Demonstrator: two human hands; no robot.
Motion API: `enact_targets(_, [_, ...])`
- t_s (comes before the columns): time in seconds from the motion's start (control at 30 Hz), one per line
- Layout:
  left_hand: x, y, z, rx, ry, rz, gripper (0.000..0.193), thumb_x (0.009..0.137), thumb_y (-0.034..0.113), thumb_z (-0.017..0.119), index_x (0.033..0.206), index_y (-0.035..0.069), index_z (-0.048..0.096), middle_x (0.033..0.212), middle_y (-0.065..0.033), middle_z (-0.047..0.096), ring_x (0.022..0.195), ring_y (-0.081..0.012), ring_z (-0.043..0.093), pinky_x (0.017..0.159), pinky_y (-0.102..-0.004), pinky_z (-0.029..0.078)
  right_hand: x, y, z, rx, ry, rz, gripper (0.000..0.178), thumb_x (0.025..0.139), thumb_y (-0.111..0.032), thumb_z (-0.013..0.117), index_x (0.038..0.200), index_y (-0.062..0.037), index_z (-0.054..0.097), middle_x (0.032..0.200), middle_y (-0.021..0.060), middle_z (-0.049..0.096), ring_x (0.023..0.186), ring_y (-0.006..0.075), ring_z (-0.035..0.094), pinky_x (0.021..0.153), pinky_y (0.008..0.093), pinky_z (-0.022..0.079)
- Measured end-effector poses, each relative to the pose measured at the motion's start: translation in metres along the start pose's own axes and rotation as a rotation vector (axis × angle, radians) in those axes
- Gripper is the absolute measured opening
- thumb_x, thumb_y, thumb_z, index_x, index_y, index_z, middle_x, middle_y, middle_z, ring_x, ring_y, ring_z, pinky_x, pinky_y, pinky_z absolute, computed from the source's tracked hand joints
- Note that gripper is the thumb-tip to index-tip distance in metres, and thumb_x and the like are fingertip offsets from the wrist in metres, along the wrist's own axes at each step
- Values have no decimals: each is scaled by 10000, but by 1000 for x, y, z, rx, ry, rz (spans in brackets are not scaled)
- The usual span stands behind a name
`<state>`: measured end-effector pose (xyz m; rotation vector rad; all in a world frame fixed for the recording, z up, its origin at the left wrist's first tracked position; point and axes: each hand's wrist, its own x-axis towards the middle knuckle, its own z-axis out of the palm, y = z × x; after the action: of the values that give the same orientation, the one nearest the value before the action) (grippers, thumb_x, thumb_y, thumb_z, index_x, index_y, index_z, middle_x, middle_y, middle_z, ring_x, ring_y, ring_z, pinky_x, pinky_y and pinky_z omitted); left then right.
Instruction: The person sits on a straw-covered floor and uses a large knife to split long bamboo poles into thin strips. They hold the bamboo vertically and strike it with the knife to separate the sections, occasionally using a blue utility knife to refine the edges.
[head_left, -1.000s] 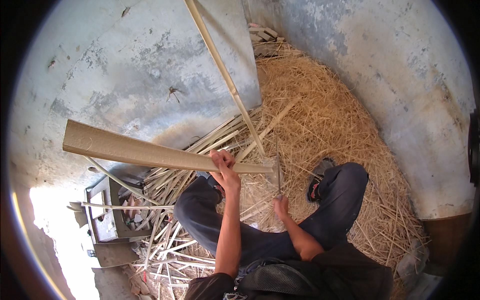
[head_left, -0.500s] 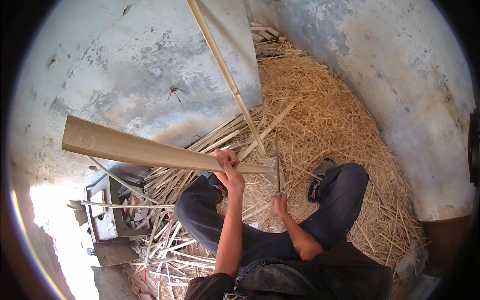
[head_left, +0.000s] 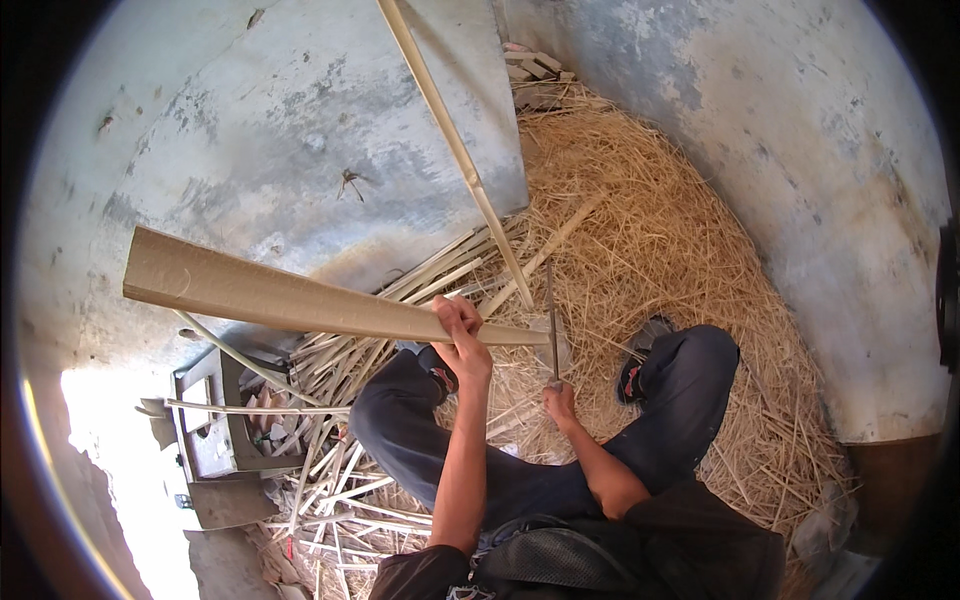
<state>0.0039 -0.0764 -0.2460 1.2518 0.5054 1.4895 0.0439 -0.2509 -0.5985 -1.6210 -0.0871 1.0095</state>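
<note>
Gripping the slat with the left hand, fingers curled over it partway along, nearer its right end. Slat is long, tan, its wide end up at left near the wall, looking narrower toward the right, where its end meets or sits just beside the blade; cannot tell if they touch. Right hand is closed in a fist round the lower end of the blade, handle mostly hidden by the fingers. Blade is thin, dark, pointing away from the person, crosswise to the slat. Pale block by the slat's end, partly covered, material unclear. Person sits low, legs bent and parted, dark trousers, hands between the knees; shoe by the right leg, dark with red marks. Pole slants down in front of the wall, its lower end just beyond the slat's end. Pale strips lie heaped at left, partly under the slat from this view. Shavings cover the floor ahead and to the right. Box, grey and worn, at far left beside the strips, bits inside. Clear plastic at lower right.
</note>
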Motion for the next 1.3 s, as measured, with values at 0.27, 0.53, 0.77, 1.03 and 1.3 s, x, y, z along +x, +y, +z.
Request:
enact_targets(0.27, [0, 0, -5, 42, -6, 18, 444, 1111, 355, 407, 763, 108, 281, 599, 26, 274, 518, -63, 243, 479, -269, 169, -23, 5, -12, -98, 95, 318, 167, 857, -150, 577, 771, -8, 560, 624, 82, 550, 523, 228, 523, 515, 391, 401])
enact_targets(0.53, [0, -1, -3, 36, -18, 21, 417, 1116, 325, 392, 781, 106, 276, 603, 32, 259, 529, -63, 235, 483, -269, 170, -14, 9, -13, 34, -54, 264, 162, 837, -144, 596, 730, -37, 537, 605, 72, 507, 483, 208, 476, 469, 378, 366])
enact_targets(0.77, [0, 0, 0, 7, -26, 8, 409, 1114, 296, 410, 778, 102, 280, 609, 28, 257, 530, -63, 229, 486, -270, 164, -5, 16, -5, -139, 36, 68, 198, 808, -165, 616, 798, 32, 598, 651, 105, 562, 596, 285, 576, 580, 441, 457])
enact_targets(1.03, [2, -3, 2, 26, -35, 13, 409, 1111, 286, 418, 772, 97, 289, 605, 23, 276, 525, -62, 240, 482, -262, 169, -12, 17, -22, -151, -41, 315, 194, 807, -169, 613, 899, 0, 585, 693, 111, 568, 553, 267, 527, 571, 447, 451])
enact_targets(1.3, [0, -2, 6, -7, -61, 27, 392, 1112, 261, 411, 781, 88, 293, 613, 18, 292, 533, -64, 245, 488, -267, 175, -4, 5, -3, -25, 28, 4, 219, 834, -172, 617, 705, -14, 538, 591, 81, 521, 453, 214, 477, 440, 382, 390])
